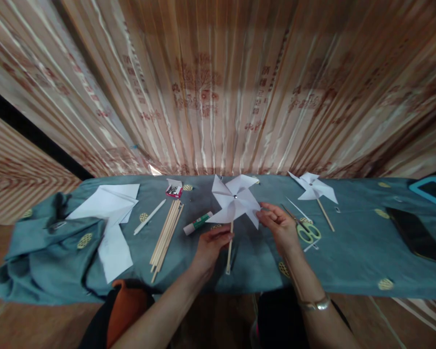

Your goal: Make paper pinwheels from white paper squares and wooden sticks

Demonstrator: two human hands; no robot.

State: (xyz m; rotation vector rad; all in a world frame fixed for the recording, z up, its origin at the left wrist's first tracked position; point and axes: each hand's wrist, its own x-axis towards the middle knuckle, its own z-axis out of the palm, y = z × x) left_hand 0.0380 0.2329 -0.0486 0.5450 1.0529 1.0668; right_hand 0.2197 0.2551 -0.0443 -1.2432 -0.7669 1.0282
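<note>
A white paper pinwheel (235,199) on a wooden stick (229,252) is held upright over the table. My left hand (212,245) is closed round the stick just under the wheel. My right hand (279,224) pinches the tip of the wheel's lower right blade with fingers pressed together. A metal pin shows at the wheel's centre. A bracelet sits on my right wrist.
On the teal cloth (349,252) lie a second pinwheel (313,187), green-handled scissors (307,230), a glue stick (198,223), a bundle of wooden sticks (167,232), a white pencil (149,216), a small pin box (174,189), white paper sheets (109,213) and a dark phone (416,235). A curtain hangs behind.
</note>
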